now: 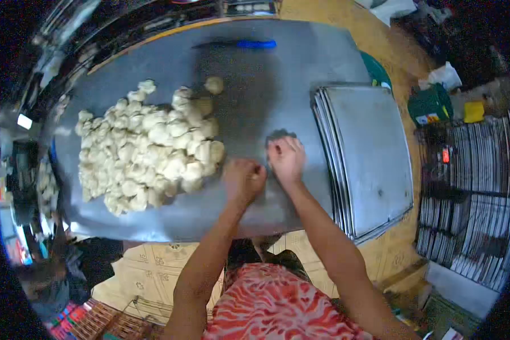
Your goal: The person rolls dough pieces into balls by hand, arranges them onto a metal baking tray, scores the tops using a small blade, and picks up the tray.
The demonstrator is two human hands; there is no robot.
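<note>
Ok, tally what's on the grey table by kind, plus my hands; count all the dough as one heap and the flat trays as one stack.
Dough heap: 1
Tray stack: 1
Blue-handled tool: 1
Hands: left, right: 2
Total: 5

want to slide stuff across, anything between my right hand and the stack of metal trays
Nothing: the head view shows only bare grey tabletop between your right hand and the near edge of the tray stack.
</note>
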